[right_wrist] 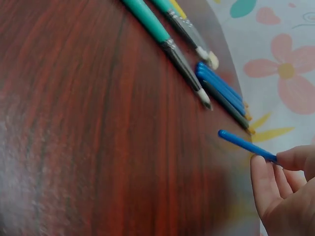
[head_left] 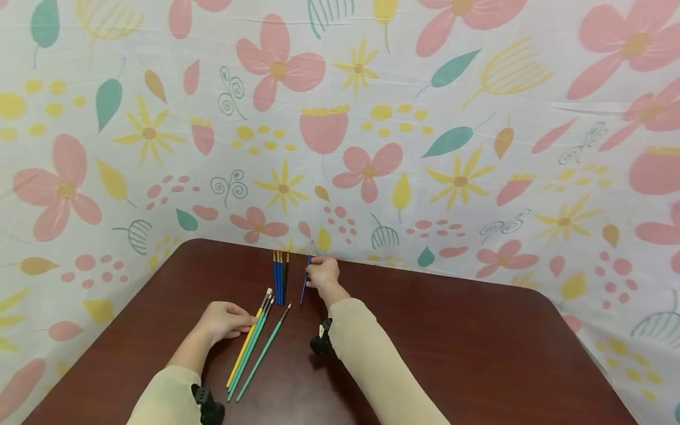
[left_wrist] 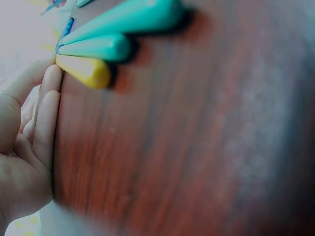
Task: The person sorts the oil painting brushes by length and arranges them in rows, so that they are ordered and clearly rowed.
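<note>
Tabletop (head_left: 451,330): blue brush (head_left: 305,283) between fingers (head_left: 319,260)

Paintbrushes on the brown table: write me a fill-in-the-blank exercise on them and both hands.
1. The right hand pinches a ____ paintbrush.
2. The left hand touches the handle of the ____ paintbrush.
3. Beside the yellow one lie ____ teal paintbrushes.
4. The group of blue paintbrushes lies near the table's ____ edge.

Missing words: blue; yellow; two; far
</note>
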The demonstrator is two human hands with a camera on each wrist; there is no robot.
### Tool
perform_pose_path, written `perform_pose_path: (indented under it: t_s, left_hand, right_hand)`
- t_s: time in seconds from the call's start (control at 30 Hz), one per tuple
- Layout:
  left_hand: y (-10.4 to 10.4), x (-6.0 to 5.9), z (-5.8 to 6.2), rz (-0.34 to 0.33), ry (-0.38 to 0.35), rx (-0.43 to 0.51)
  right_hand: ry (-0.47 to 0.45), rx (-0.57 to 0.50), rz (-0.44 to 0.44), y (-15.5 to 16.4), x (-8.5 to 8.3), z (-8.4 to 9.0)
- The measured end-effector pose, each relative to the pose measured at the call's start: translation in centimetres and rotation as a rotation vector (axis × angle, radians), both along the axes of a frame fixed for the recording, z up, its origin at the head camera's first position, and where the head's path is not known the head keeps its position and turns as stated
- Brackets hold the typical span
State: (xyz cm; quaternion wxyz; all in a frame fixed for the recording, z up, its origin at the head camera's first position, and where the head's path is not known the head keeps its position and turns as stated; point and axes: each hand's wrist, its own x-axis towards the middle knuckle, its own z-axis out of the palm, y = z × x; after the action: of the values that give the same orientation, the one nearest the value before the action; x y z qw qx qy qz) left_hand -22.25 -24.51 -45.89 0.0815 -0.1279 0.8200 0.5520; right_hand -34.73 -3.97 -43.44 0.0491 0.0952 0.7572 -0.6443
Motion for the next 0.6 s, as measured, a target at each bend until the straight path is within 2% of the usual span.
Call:
perform_pose_path:
  t_s: [0.13, 0.4, 0.6]
  left_hand:
    - [0.0, -0.1, 0.0, 0.004, -0.004, -0.005]
    - [0.0, -0.3, 0.0, 0.010, -0.002, -0.002]
    - [0.1, -0.2, 0.0, 0.007, 0.003, 0.025]
  right_hand:
    - [0.002, 0.016, -0.014, -0.7, 0.0, -0.6]
    - [-0.021, -0.027, -0.006, -2.5, 0.6, -0.9]
    - [-0.044, -0.008, -0.009, -2.6, 0.1, -1.2]
